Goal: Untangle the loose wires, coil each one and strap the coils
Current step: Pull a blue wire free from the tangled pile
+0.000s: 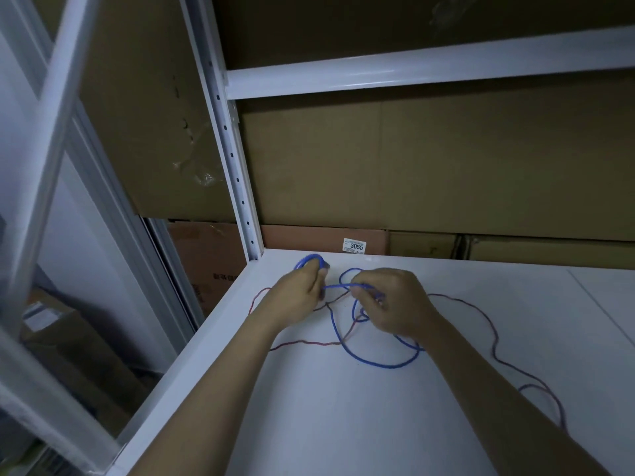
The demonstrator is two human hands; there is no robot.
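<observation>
Centre frame, white shelf (343,424): your left hand (295,300) grips small blue coil (309,261); right hand (391,304) pinches blue wire (374,362) between them. Red wire (481,317) crosses underneath. Feed slack evenly, lift blue clear of red, keep loops equal.

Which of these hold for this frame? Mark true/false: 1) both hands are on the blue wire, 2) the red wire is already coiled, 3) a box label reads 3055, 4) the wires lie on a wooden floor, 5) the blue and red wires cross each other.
1. True. The left hand holds a small coil of the blue wire, and the right hand pinches a strand of it.
2. False. The red wire lies loose in long curves.
3. True. The label on a cardboard box reads 3055.
4. False. They lie on a white shelf.
5. True. They cross below the hands.
</observation>
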